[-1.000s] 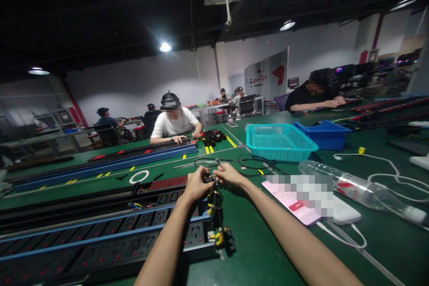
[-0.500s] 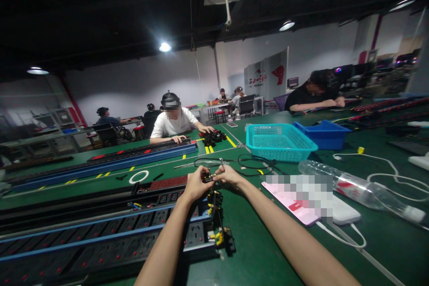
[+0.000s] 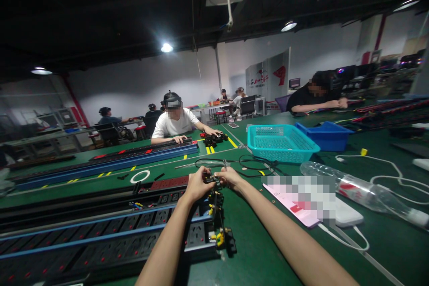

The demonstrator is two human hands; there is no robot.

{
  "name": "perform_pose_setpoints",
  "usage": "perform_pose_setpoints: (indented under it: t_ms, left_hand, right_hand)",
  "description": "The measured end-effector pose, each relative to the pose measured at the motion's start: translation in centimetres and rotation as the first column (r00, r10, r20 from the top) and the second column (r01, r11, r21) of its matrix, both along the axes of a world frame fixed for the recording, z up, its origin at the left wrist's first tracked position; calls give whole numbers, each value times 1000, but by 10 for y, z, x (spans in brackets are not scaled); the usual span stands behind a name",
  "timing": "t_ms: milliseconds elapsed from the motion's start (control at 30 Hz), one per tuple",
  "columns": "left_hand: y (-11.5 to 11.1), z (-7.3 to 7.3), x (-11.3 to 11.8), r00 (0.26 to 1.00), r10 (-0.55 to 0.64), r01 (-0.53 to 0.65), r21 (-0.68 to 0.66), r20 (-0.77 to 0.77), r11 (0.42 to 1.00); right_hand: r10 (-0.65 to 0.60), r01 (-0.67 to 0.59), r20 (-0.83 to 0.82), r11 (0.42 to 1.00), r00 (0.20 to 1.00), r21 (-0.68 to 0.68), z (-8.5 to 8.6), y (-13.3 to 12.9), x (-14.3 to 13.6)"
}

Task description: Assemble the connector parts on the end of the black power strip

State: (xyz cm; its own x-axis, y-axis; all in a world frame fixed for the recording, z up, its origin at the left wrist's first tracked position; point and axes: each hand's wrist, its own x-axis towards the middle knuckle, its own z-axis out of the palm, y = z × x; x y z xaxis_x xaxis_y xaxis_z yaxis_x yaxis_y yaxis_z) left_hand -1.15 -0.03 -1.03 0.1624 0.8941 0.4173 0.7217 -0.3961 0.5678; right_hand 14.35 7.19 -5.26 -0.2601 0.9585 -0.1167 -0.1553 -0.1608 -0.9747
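My left hand [image 3: 200,184] is closed in a pinch on a small black end piece [image 3: 216,182] at the right end of a power strip. Close beside it, my right hand [image 3: 229,177] has its fingers pinched together at the same piece. A thin shiny upright thing [image 3: 225,164] shows above those fingers, too small to name. Below my hands lie long black power strips [image 3: 120,246] with rows of sockets, red dots and blue rails. Yellow-green wires [image 3: 219,238] and a loose-looking black end cap [image 3: 231,240] stick out at the nearest strip's end.
A teal basket [image 3: 283,154] and a blue bin [image 3: 335,139] stand beyond my right hand. Black cable [image 3: 250,161], a pink phone [image 3: 284,201], a white power bank [image 3: 348,216] and a plastic bottle [image 3: 365,196] lie around. Across the table a co-worker [image 3: 176,120] handles another strip.
My right hand has opened a slight gap from my left hand, and more of the black end piece shows between them. The whole view has shifted slightly.
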Motion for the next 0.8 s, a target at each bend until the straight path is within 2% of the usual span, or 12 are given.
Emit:
perform_pose_setpoints:
  t_ms: [167, 400, 567, 700, 800]
  left_hand:
    - [0, 0, 0, 1000, 2, -2, 2, 2, 1000]
    - [-2, 1, 0, 1000, 4, -4, 5, 6, 1000]
    - [-2, 1, 0, 1000, -25, 25, 6, 4, 1000]
    - [-2, 1, 0, 999, -39, 40, -9, 31, 999]
    - [-2, 1, 0, 999, -29, 29, -14, 38, 999]
  right_hand:
    - [139, -141, -94, 990, 986, -12, 1, -3, 3]
    - [211, -217, -139, 976, 967, -26, 8, -8, 10]
    - [115, -120, -58, 990, 992, -78, 10, -7, 2]
    - [15, -15, 6, 998, 1000, -53, 4, -3, -7]
    - [53, -53, 7, 998, 999, -21, 1, -2, -6]
